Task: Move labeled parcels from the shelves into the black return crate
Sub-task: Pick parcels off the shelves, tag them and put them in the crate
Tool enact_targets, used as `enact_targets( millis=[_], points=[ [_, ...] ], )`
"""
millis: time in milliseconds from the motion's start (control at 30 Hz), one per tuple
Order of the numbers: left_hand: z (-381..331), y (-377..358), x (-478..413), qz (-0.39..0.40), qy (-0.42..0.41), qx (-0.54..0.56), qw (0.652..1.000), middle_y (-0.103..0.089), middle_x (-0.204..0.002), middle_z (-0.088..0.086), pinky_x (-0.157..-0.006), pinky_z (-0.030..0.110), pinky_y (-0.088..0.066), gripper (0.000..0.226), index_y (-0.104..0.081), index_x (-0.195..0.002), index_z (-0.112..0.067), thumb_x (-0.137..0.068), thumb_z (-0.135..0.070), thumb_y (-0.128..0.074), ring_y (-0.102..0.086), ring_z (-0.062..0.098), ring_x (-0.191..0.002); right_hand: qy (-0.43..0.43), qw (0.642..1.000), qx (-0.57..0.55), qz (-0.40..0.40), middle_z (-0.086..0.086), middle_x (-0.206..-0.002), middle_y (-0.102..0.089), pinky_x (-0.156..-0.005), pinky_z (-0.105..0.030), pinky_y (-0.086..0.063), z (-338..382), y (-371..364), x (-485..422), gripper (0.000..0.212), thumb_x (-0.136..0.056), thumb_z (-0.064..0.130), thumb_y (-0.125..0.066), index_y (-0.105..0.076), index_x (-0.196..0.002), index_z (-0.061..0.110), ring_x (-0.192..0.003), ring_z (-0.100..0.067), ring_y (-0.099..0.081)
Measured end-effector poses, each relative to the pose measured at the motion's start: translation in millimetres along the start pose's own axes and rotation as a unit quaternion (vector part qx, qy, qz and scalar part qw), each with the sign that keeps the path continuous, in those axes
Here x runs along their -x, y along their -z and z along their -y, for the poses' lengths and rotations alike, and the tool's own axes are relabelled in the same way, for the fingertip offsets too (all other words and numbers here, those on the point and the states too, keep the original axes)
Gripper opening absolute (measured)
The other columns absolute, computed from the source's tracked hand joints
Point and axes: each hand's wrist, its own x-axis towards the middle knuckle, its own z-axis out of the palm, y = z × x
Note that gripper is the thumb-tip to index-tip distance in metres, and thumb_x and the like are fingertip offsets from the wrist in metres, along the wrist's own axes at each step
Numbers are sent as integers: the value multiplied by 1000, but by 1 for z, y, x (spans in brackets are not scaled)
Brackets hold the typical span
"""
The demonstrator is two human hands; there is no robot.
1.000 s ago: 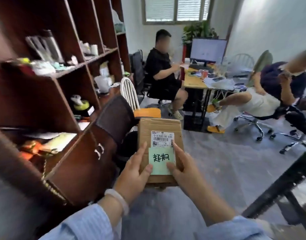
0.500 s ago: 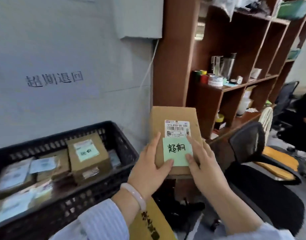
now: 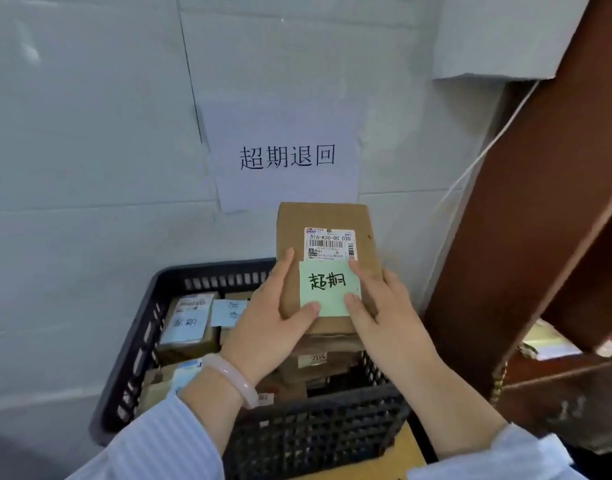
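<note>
Partly, the left hand [image 3: 263, 330] and parcel [image 3: 327, 216] hide the crate [image 3: 315, 441] interior.

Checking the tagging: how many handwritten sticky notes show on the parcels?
3 for certain: a green note on the held box, two blue notes side by side on parcels at the crate's back left. A pale slip by the left wrist may be a fourth; more may be hidden.

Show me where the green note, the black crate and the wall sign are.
green note [image 3: 329, 289], head view, centre of the paper.
black crate [image 3: 315, 439], head view, its near mesh wall.
wall sign [image 3: 287, 156], head view, the printed characters.
</note>
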Motion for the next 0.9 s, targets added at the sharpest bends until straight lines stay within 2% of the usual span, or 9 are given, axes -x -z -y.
enact_targets(
  millis=[167,267,367,400,500,633,700,800,900],
  points=[
    [14,36,-9,-47,59,6,997,-48,-119,-38,-94,25,-49,79,-13,-146,-58,-91,-36,-65,-54,-8,-108,36,996,-41,77,13,-147,-28,-94,-20,-38,18,-32,-37,51,-97,48,-46,-28,-145,52,-126,-5,-36],
    [23,53,-8,-76,100,0,992,-53,-120,-32,-88,24,-51,77,-12,-146,-59,-93,-35,-63,-58,-2,-104,52,987,-65,135,13,-150,-24,-103,-24,-36,25,-50,-53,54,-95,49,-48,-28,-145,53,-132,-7,-32],
    [34,67,-7,-102,145,4,984,-58,-118,-30,-89,39,-56,76,-15,-144,-63,-92,-39,-64,-66,12,-100,56,978,-69,188,15,-152,-20,-100,-22,-34,31,-69,-64,54,-95,49,-49,-27,-145,53,-126,0,-28],
    [38,71,-6,-108,157,2,982,-57,-115,-31,-88,39,-56,75,-15,-144,-62,-92,-38,-64,-67,13,-98,56,975,-75,201,15,-152,-20,-102,-23,-34,33,-75,-66,54,-96,49,-49,-27,-145,53,-125,0,-27],
    [51,85,-5,-114,185,-4,976,-51,-110,-35,-79,21,-51,73,-17,-146,-57,-93,-35,-63,-59,-2,-96,46,969,-86,228,14,-155,-17,-109,-30,-30,39,-94,-68,54,-95,51,-49,-28,-144,54,-138,-8,-26],
    [69,110,-11,-102,215,-8,971,-45,-125,-24,-75,10,-39,72,-21,-147,-53,-93,-34,-63,-51,2,-105,23,963,-83,254,13,-157,-15,-113,-37,-27,55,-120,-74,54,-94,53,-50,-29,-144,54,-143,-14,-24],
    [78,124,-16,-96,212,-5,972,-39,-128,-23,-75,6,-35,72,-20,-148,-51,-93,-31,-63,-45,4,-112,20,963,-89,252,13,-157,-16,-110,-33,-29,63,-133,-80,54,-94,52,-51,-30,-143,54,-142,-13,-25],
    [90,144,-25,-87,197,-7,976,-36,-136,-22,-88,16,-38,75,-19,-150,-49,-93,-29,-63,-43,6,-119,22,965,-101,242,14,-154,-20,-99,-25,-30,75,-150,-87,54,-94,50,-52,-31,-144,52,-137,-8,-27],
    [103,158,-28,-70,202,-9,977,-38,-136,-19,-85,17,-40,75,-17,-151,-48,-94,-27,-62,-48,7,-113,17,967,-91,238,14,-154,-18,-107,-32,-36,84,-166,-87,56,-92,52,-54,-31,-143,53,-137,-9,-28]
  ],
)
